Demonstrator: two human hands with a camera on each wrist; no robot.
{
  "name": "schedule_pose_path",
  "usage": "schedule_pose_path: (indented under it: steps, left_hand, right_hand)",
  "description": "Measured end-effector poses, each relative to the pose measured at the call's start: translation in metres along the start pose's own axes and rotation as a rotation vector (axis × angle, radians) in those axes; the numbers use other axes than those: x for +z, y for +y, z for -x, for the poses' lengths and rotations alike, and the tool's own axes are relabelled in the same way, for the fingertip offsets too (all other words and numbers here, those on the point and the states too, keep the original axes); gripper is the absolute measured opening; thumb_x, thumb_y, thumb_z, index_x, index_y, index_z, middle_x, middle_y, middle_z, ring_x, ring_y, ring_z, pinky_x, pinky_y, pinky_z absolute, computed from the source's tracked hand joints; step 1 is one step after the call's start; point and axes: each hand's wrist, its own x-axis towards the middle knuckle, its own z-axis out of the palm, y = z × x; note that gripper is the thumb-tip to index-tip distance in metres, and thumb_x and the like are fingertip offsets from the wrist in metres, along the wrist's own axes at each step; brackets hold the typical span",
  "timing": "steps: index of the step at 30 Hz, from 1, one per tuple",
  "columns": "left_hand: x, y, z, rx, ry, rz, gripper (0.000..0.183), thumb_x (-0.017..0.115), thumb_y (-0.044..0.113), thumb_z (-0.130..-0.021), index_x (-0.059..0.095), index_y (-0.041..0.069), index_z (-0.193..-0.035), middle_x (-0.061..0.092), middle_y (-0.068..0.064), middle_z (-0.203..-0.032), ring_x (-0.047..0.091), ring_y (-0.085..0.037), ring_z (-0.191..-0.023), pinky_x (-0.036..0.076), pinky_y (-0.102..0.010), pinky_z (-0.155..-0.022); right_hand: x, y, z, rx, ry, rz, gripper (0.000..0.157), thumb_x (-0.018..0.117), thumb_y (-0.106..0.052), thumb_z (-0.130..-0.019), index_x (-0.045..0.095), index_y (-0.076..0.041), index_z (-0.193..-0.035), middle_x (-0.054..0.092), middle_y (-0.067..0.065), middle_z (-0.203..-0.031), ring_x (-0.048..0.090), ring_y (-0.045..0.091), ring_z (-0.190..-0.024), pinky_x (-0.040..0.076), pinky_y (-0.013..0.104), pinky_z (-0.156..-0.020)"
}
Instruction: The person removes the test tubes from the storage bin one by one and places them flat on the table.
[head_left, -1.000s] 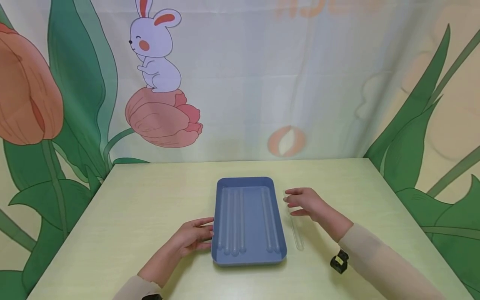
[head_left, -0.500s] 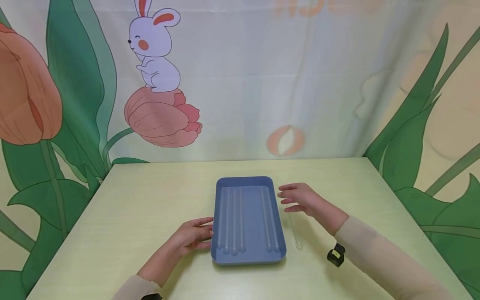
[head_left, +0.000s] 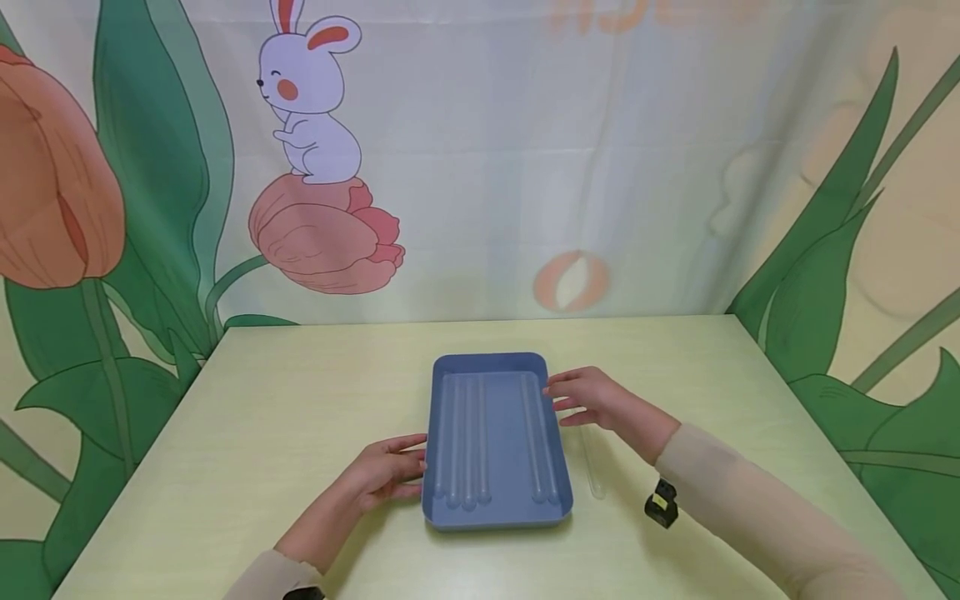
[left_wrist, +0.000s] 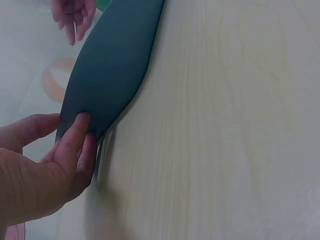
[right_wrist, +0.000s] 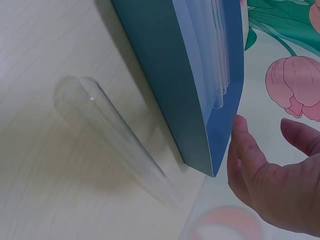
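Note:
A blue rectangular tray [head_left: 506,450] lies on the table, with several clear test tubes [head_left: 469,442] along its left side and two more clear test tubes [head_left: 537,442] at its right. My left hand [head_left: 386,473] rests its fingers against the tray's left outer wall; in the left wrist view its fingertips [left_wrist: 82,120] touch that wall. At the far right part of the tray, my right hand [head_left: 596,396] reaches to the rim with fingers extended, holding nothing. One loose test tube [head_left: 592,471] lies on the table right of the tray, its far end hidden under the right hand.
The pale wooden table [head_left: 315,375] ends at a hanging cloth [head_left: 480,167] printed with a rabbit, tulips and leaves. A black wrist camera [head_left: 662,503] hangs below the right sleeve [head_left: 738,483].
My right hand has moved left from over the loose test tube to the tray's right rim. The left hand, the tray and the test tubes stay in place.

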Motion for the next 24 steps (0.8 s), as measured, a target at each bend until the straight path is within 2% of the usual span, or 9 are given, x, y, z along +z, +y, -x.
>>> schedule_pose_path:
  steps: [7,15,24]
  left_hand:
    - [0.001,0.003,0.001,-0.002,0.01,-0.005,0.062,0.059,-0.004,-0.094,0.038,-0.008,-0.153,0.045,-0.033,-0.154,0.071,-0.015,-0.102,0.064,-0.032,-0.078]
    - [0.001,0.001,0.001,-0.002,0.003,0.002,0.063,0.059,-0.004,-0.094,0.038,-0.008,-0.153,0.044,-0.033,-0.154,0.071,-0.014,-0.101,0.064,-0.033,-0.08]
    - [0.001,0.001,0.001,0.004,0.0,-0.004,0.064,0.059,-0.004,-0.094,0.037,-0.008,-0.154,0.043,-0.033,-0.155,0.071,-0.015,-0.104,0.064,-0.033,-0.08]
  right_hand:
    - [0.006,-0.001,-0.006,0.016,-0.012,0.0,0.054,0.056,-0.016,-0.102,0.044,0.006,-0.151,0.052,0.025,-0.152,0.053,0.041,-0.138,0.062,0.038,-0.093]
    - [0.011,-0.002,-0.012,0.022,-0.039,-0.002,0.057,0.056,-0.016,-0.1,0.043,0.008,-0.15,0.05,0.027,-0.154,0.053,0.04,-0.139,0.063,0.032,-0.086]
    - [0.019,-0.005,-0.016,0.068,-0.054,-0.02,0.056,0.056,-0.019,-0.103,0.043,0.01,-0.149,0.045,0.031,-0.154,0.049,0.042,-0.142,0.058,0.045,-0.103]
